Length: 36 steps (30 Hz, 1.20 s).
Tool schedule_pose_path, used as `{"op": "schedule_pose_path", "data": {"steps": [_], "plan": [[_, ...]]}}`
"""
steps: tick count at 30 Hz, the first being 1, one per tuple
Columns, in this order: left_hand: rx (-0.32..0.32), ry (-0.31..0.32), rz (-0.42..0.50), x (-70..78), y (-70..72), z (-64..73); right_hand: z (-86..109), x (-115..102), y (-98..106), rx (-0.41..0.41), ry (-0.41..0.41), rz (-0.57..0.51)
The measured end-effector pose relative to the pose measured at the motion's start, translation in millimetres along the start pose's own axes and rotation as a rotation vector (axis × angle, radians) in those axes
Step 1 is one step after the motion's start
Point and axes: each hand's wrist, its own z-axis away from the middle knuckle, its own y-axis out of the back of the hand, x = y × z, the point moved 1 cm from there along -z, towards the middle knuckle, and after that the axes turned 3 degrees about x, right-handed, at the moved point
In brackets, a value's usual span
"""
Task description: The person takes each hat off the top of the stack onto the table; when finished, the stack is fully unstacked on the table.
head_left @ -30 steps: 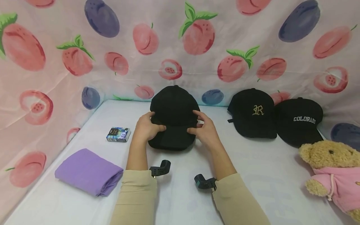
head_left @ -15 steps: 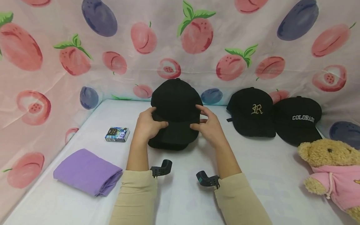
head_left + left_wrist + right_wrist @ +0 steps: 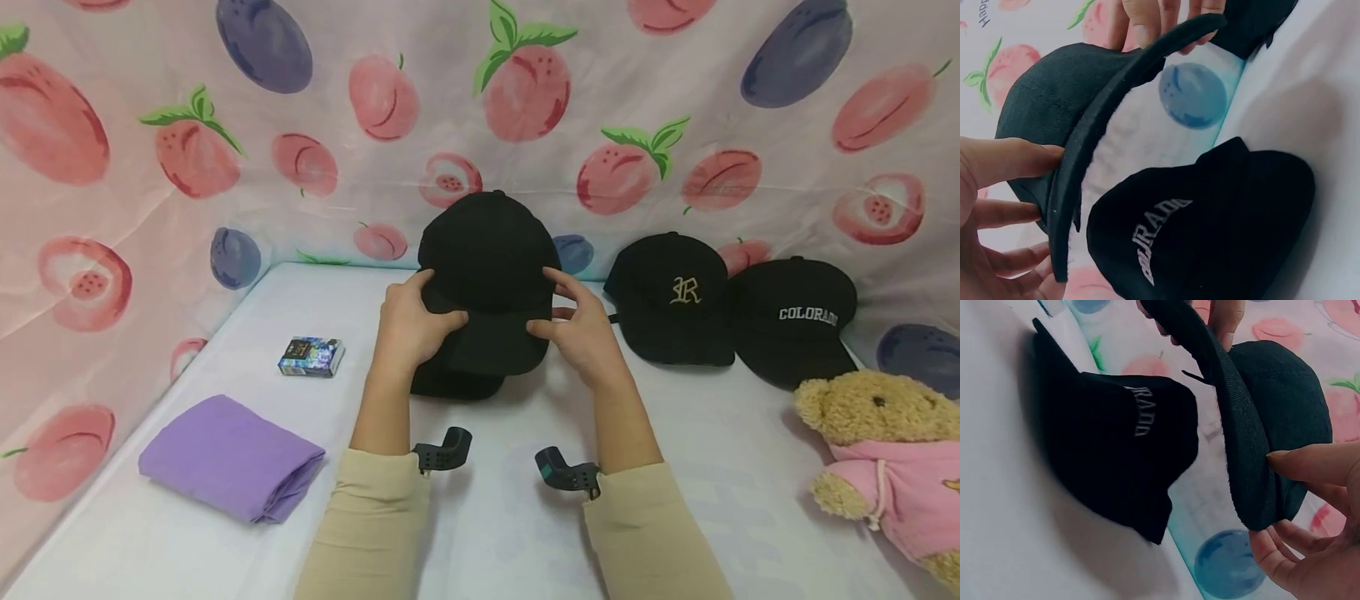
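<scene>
A plain black baseball cap (image 3: 491, 242) is held up between both hands, its brim toward me. My left hand (image 3: 420, 329) grips its left side, thumb on top of the brim. On the opposite side my right hand (image 3: 583, 333) pinches it the same way, with fingers beneath the brim. Below sits a second black cap (image 3: 1216, 219) with white arched lettering; a gap shows between the two caps in both wrist views. From the head view only this lower cap's brim (image 3: 457, 386) peeks out, the rest hidden behind the held cap.
To the right stand a black cap with a gold R (image 3: 675, 304) and a black COLORADO cap (image 3: 798, 317). A teddy bear (image 3: 885, 467) in pink lies at the right edge. Leftward are a small patterned box (image 3: 311, 357) and a folded purple cloth (image 3: 232, 458). Fruit-print fabric (image 3: 525, 167) hangs behind.
Both hands have lifted the plain cap upward and shifted it slightly right, uncovering the brim of the cap beneath. The other things keep their places.
</scene>
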Motion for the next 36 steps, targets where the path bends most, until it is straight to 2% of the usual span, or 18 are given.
{"op": "schedule_pose_path", "data": {"steps": [15,24,30,36], "plan": [[0.046,-0.093,-0.001,17.7,-21.9,-0.5,2.4,-1,29,0.063,0.066,0.042],[0.059,-0.133,0.060,22.0,-41.2,3.8,5.6,1,45,0.087,0.084,0.115],[0.065,-0.143,0.042,27.6,-50.1,5.9,6.3,4,52,0.110,0.079,0.136],[0.043,-0.135,0.025,30.1,-58.1,4.8,6.5,8,56,0.140,0.081,0.144]]}}
